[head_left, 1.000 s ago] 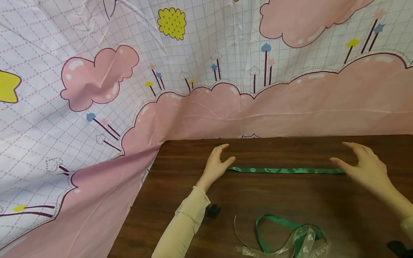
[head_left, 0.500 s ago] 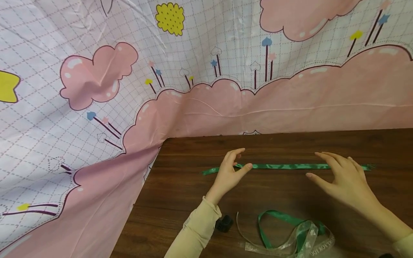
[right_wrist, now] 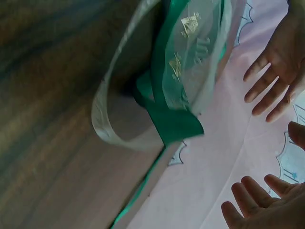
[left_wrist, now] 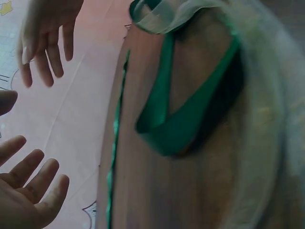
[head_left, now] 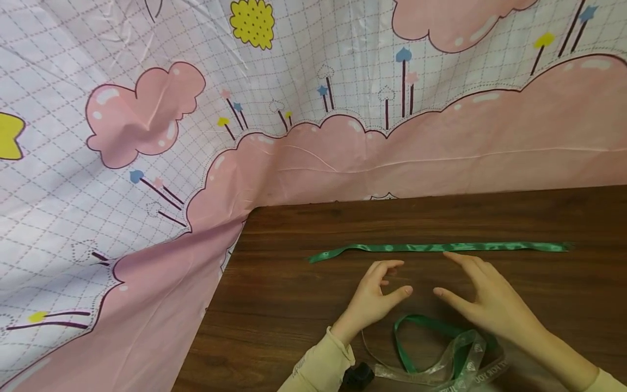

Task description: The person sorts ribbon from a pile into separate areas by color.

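Observation:
A narrow green satin ribbon [head_left: 421,247] lies stretched out left to right across the dark wooden table, its left end slightly bent. Nearer the body is a loose heap with a looped green ribbon [head_left: 403,348] and a sheer printed ribbon [head_left: 470,359]. My left hand [head_left: 374,294] hovers between strip and heap, thumb and fingers spread, holding nothing. Facing it, my right hand [head_left: 490,294] is likewise spread and holds nothing; its index fingertip overlaps the strip's lower edge in the head view. Both wrist views show the heap's green loop [left_wrist: 171,129] close up, with fingers apart.
The wooden table [head_left: 264,305] meets a pink and white cartoon-print cloth [head_left: 313,174] hung behind it and down its left side. A small black object [head_left: 358,375] sits at my left sleeve [head_left: 320,362].
Both hands have drawn off the straight ribbon, moving inward and toward the body, close to the heap. The ribbon's two ends now show. The view has shifted slightly.

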`<state>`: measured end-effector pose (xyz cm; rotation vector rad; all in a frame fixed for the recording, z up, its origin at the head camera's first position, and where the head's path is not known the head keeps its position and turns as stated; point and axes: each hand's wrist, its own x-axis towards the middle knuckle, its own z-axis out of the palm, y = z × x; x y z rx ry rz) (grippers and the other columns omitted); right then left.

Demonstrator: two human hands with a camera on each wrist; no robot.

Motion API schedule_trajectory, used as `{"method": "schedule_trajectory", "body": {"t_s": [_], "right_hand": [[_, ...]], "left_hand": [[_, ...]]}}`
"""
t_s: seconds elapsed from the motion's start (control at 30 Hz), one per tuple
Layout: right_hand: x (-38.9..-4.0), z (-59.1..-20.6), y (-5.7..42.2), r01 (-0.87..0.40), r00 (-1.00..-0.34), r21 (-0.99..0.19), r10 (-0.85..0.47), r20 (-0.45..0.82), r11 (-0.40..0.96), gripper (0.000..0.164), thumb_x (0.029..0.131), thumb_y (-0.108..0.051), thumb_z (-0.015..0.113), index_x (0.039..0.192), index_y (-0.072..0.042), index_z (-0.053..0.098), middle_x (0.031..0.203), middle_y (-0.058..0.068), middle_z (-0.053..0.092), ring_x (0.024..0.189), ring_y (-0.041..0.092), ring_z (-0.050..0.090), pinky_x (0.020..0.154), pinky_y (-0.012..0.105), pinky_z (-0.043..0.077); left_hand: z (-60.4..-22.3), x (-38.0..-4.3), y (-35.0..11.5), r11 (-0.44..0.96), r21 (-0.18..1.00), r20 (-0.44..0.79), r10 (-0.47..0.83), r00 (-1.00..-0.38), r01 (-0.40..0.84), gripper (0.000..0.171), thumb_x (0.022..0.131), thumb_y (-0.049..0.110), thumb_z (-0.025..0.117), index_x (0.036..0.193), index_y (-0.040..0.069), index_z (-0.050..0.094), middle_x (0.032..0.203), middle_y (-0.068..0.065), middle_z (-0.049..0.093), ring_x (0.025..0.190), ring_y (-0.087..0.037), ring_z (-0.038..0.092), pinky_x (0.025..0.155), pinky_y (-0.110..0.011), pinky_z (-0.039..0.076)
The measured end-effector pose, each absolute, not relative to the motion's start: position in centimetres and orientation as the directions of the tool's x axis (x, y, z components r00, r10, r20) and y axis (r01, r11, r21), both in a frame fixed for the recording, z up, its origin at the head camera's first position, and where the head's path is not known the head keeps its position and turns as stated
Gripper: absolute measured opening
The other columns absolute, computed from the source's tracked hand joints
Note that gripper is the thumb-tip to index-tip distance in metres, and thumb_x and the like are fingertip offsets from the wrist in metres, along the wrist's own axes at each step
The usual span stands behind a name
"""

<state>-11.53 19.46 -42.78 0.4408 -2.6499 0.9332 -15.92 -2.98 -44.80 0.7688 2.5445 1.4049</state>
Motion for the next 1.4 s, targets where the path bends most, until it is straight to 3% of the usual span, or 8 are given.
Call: {"method": "schedule_trajectory", "body": {"t_s": [0.37,0.6,0.83,0.97,1.03,1.1,1.23,1.4], "right_hand": [[-10.3,-45.0,18.1,-0.332,-0.942,-0.62,-0.223,0.25,0.711,0.076,0.081,-0.036,0.071,0.138,-0.001,0.037,0.124,0.023,0.055,0.108,0.044,0.052,0.076,0.062,0.046],[-10.2,-45.7,18.1,-0.278,-0.96,-0.674,-0.22,0.173,0.684,0.075,0.083,-0.036,0.069,0.14,-0.002,0.033,0.123,0.025,0.056,0.108,0.046,0.053,0.076,0.061,0.046],[-10.1,-46.4,18.3,-0.26,-0.963,-0.709,-0.234,0.136,0.656,0.071,0.086,-0.03,0.067,0.139,-0.001,0.03,0.116,0.022,0.059,0.103,0.047,0.057,0.072,0.061,0.048],[-10.0,-46.8,18.2,-0.257,-0.951,-0.758,-0.296,0.089,0.599,0.067,0.088,-0.025,0.063,0.14,-0.001,0.027,0.114,0.017,0.06,0.081,0.027,0.061,0.06,0.042,0.052],[-10.0,-46.9,18.2,-0.248,-0.938,-0.789,-0.344,0.049,0.562,0.065,0.091,-0.024,0.06,0.14,-0.001,0.025,0.115,0.014,0.06,0.081,0.019,0.059,0.056,0.035,0.05],[-10.1,-46.9,18.4,-0.229,-0.913,-0.831,-0.408,0.003,0.506,0.064,0.093,-0.023,0.056,0.142,0.0,0.02,0.117,0.013,0.06,0.082,0.013,0.057,0.059,0.036,0.05],[-10.4,-46.8,18.6,-0.221,-0.83,-0.904,-0.557,-0.022,0.366,0.064,0.098,-0.016,0.047,0.142,0.008,0.007,0.108,0.011,0.061,0.102,0.017,0.059,0.074,0.061,0.047],[-10.4,-46.3,18.7,-0.155,-0.773,-0.972,-0.635,0.008,0.176,0.06,0.098,-0.008,0.042,0.142,0.009,0.005,0.095,0.007,0.058,0.091,0.01,0.058,0.081,0.034,0.05]], "left_hand": [[-47.8,-15.0,-2.6,0.601,0.725,-0.081,0.56,-0.824,0.337,0.056,0.086,0.03,0.067,0.135,0.016,0.043,0.122,0.0,0.052,0.107,-0.009,0.052,0.086,-0.018,0.046],[-48.4,-15.0,-2.2,0.667,0.653,-0.112,0.553,-0.826,0.358,0.061,0.081,0.019,0.072,0.134,0.011,0.043,0.102,0.004,0.059,0.085,-0.001,0.054,0.072,-0.013,0.046],[-48.3,-15.0,-2.6,0.646,0.643,-0.12,0.616,-0.778,0.412,0.055,0.086,0.007,0.064,0.136,0.006,0.039,0.087,0.003,0.065,0.065,0.005,0.052,0.06,-0.009,0.043],[-47.9,-15.1,-3.1,0.552,0.788,-0.206,0.654,-0.728,0.273,0.054,0.089,0.013,0.062,0.137,0.012,0.038,0.09,0.005,0.067,0.071,0.004,0.057,0.066,-0.012,0.047],[-47.6,-15.2,-3.3,0.485,0.856,-0.237,0.676,-0.698,0.179,0.053,0.09,0.015,0.061,0.138,0.015,0.037,0.094,0.002,0.068,0.076,0.003,0.058,0.071,-0.015,0.048],[-47.2,-15.4,-3.6,0.41,0.908,-0.255,0.697,-0.67,0.082,0.052,0.091,0.015,0.059,0.138,0.016,0.037,0.099,-0.004,0.068,0.08,0.001,0.058,0.076,-0.017,0.048],[-46.5,-15.6,-4.1,0.295,0.953,-0.267,0.731,-0.628,-0.062,0.048,0.094,0.014,0.054,0.139,0.017,0.036,0.111,-0.018,0.063,0.091,-0.001,0.058,0.089,-0.022,0.045],[-45.9,-15.4,-4.5,0.197,0.958,-0.283,0.763,-0.581,-0.207,0.045,0.096,0.011,0.049,0.138,0.02,0.038,0.111,-0.023,0.06,0.096,-0.004,0.057,0.097,-0.026,0.043]]}}
